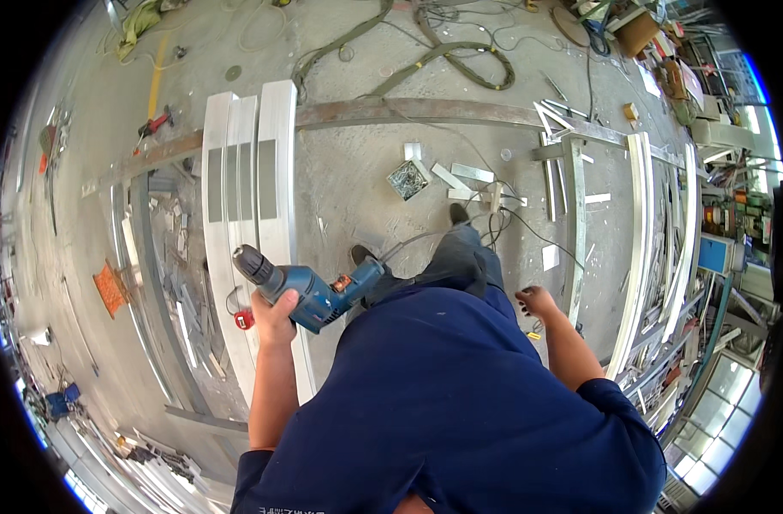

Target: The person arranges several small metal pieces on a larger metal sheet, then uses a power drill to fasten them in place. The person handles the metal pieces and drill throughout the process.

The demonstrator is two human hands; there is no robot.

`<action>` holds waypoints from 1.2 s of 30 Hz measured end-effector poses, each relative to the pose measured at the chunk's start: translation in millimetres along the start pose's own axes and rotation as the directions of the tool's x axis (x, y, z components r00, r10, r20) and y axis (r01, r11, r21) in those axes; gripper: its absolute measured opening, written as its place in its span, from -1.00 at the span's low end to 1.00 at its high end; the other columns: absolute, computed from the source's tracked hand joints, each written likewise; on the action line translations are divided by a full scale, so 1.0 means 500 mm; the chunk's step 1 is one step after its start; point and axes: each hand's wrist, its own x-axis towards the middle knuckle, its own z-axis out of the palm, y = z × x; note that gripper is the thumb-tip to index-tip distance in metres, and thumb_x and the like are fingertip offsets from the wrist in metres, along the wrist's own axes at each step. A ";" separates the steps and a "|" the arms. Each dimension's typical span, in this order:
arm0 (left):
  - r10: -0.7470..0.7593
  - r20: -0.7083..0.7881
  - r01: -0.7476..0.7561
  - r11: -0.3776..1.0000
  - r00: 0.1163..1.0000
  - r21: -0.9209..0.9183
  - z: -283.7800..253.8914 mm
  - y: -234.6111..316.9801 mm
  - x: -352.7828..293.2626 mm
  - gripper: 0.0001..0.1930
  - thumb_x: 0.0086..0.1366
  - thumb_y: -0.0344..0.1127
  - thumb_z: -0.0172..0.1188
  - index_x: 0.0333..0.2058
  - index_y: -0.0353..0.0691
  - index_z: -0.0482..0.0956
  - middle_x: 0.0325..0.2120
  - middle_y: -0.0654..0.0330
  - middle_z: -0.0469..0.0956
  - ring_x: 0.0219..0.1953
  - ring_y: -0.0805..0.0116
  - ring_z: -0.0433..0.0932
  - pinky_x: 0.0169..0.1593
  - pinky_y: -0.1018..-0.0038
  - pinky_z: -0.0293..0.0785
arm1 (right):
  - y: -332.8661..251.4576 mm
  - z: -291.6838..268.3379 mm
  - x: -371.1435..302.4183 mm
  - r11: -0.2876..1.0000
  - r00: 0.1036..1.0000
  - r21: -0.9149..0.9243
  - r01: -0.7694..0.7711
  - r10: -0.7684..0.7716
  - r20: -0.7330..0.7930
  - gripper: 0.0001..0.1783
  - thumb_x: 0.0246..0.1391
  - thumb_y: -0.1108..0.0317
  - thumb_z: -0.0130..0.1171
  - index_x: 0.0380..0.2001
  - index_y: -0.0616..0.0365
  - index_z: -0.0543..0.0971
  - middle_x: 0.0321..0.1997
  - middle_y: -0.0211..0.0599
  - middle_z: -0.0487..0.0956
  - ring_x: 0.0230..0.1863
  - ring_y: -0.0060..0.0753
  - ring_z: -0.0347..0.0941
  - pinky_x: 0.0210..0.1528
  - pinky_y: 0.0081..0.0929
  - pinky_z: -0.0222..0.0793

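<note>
My left hand (276, 319) is wrapped round the front of a blue electric drill (316, 295), just behind its black chuck (253, 264). The drill is tilted, its chuck toward the far left and its handle toward my body. Under it lie long white metal profiles (277, 206), side by side, with grey patches on their faces. Next to my left hand a small red tape measure (244, 319) shows at the profiles. Away on the right, my right hand (538, 301) hangs above the floor, fingers loosely bent and a little apart, with nothing visible in it.
A rusty steel beam (425, 111) crosses the floor ahead of me. Between my feet and it stand a square box of small metal pieces (407, 181) and short offcuts (473, 172). Cables (541, 236) trail there. More long white profiles (640, 248) rest on supports at right.
</note>
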 end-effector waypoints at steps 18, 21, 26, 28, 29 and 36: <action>0.050 -0.116 -0.072 0.978 0.992 -0.196 0.290 0.009 0.037 -0.37 0.20 0.17 0.12 -0.03 -0.32 0.43 -0.25 0.03 0.58 -0.23 0.13 0.60 -0.10 0.18 0.59 | -0.230 -0.118 0.240 0.642 0.858 0.714 -0.281 -0.166 0.487 -0.39 0.13 -0.03 0.18 0.08 0.23 0.45 -0.13 -0.21 0.58 -0.22 -0.30 0.52 -0.15 -0.27 0.43; 0.044 0.003 -0.043 0.977 0.999 -0.210 0.375 0.034 0.068 -0.35 0.20 0.20 0.11 0.02 -0.27 0.40 -0.13 -0.03 0.52 -0.13 0.05 0.57 -0.11 0.13 0.59 | -0.365 -0.157 0.215 -0.449 0.789 0.664 -0.598 -0.185 0.586 -0.35 0.17 -0.13 0.07 0.11 0.19 0.40 -0.02 -0.19 0.51 -0.03 -0.21 0.46 0.04 -0.07 0.31; 0.034 0.138 -0.010 0.985 0.990 -0.173 0.492 0.069 0.083 -0.30 0.20 0.22 0.14 0.08 -0.27 0.36 -0.05 -0.06 0.46 -0.04 0.01 0.52 -0.05 0.06 0.59 | -0.457 -0.392 0.315 -0.569 0.984 0.820 -0.063 -0.171 -0.043 -0.03 0.13 -0.32 0.07 0.19 0.39 0.10 -0.23 -0.12 0.42 -0.21 -0.19 0.45 -0.21 -0.25 0.53; 0.023 0.165 0.009 0.982 0.986 -0.190 0.508 0.077 0.090 -0.27 0.19 0.24 0.14 0.08 -0.31 0.36 -0.06 -0.07 0.46 -0.05 0.03 0.52 -0.04 0.08 0.59 | -0.324 -0.555 0.409 -0.740 0.979 0.669 -0.061 -0.176 -0.106 -0.20 0.17 -0.24 0.08 0.03 0.35 0.21 -0.30 -0.18 0.39 -0.41 -0.34 0.35 -0.30 -0.34 0.48; -0.009 0.139 0.038 0.978 0.990 -0.204 0.516 0.090 0.092 -0.26 0.18 0.24 0.15 0.07 -0.33 0.37 -0.07 -0.07 0.46 -0.06 0.05 0.53 -0.06 0.11 0.60 | -0.263 -0.623 0.422 -0.747 0.983 0.658 0.099 -0.031 -0.184 -0.30 0.19 -0.20 0.07 -0.12 0.33 0.25 -0.37 -0.20 0.38 -0.41 -0.32 0.35 -0.36 -0.37 0.43; 0.122 -0.013 -0.121 0.962 0.992 -0.244 0.424 0.149 0.135 -0.43 0.24 0.18 0.08 -0.02 -0.21 0.45 -0.11 0.02 0.53 -0.07 0.06 0.56 0.08 0.06 0.51 | 0.122 -0.861 0.325 -0.814 0.875 0.473 0.336 0.085 -0.476 -0.42 0.18 -0.12 0.05 -0.19 0.23 0.20 -0.40 -0.23 0.27 -0.43 -0.34 0.19 -0.44 -0.43 0.16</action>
